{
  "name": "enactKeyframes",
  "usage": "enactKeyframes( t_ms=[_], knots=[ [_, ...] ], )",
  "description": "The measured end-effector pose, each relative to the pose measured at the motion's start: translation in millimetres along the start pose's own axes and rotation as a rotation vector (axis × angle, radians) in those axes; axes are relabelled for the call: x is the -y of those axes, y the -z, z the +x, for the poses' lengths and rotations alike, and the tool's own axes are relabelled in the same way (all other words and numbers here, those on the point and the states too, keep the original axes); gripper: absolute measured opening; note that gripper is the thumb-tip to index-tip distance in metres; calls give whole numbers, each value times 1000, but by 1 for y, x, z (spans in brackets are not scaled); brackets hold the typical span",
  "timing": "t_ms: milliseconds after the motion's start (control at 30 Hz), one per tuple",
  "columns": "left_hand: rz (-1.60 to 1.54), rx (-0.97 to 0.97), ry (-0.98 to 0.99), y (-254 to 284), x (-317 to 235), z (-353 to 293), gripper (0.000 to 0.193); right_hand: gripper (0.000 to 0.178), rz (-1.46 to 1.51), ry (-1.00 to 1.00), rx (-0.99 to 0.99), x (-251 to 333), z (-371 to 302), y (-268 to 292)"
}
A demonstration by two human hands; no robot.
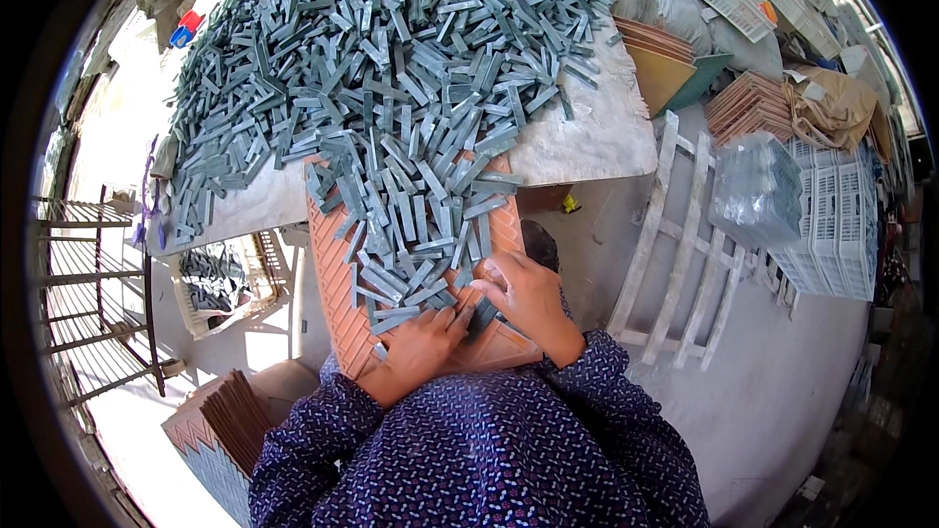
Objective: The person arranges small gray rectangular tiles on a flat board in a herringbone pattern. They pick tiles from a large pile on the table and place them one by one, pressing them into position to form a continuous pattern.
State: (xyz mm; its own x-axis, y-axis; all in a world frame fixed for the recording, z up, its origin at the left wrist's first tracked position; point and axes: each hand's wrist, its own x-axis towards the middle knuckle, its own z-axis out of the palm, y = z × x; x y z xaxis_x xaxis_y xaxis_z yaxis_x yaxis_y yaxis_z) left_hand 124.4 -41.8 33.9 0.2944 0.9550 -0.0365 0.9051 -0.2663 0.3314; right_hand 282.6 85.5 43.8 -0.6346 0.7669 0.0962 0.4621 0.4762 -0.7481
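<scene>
Across my front lies a terracotta-coloured board [337,308] with raised zigzag grooves. Loose grey-green stone strips [406,220] cover much of it. My left hand [419,347] lies low over the board, its fingers stretched toward a few dark strips [480,317] set in the grooves near the front edge. Just right of it, my right hand [528,298] hovers at the board's right side, thumb and forefinger curved but apart, with nothing visible between them. The undersides of both hands' fingers are partly hidden.
A large heap of the same strips covers the pale table [587,142] beyond the board. A crate of strips [220,284] stands below left, beside a metal rack [98,284]. Stacked boards [230,420] are lower left. To the right are a wooden pallet [675,244] and white crates [827,225].
</scene>
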Motion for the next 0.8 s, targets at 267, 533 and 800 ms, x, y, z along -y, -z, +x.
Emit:
enactKeyframes(
  t_ms=[267,533,800],
  knots=[
    [-20,-41,-68,13,26,-8,37,30,-10,-63,-27,6,2,-13],
    [-101,-224,49,12,17,11,38,24,-28,-159,-19,-20,-41,34],
    [46,-267,242,-3,4,44,36,19,2,-143,-117,-22,-52,18]
  ],
)
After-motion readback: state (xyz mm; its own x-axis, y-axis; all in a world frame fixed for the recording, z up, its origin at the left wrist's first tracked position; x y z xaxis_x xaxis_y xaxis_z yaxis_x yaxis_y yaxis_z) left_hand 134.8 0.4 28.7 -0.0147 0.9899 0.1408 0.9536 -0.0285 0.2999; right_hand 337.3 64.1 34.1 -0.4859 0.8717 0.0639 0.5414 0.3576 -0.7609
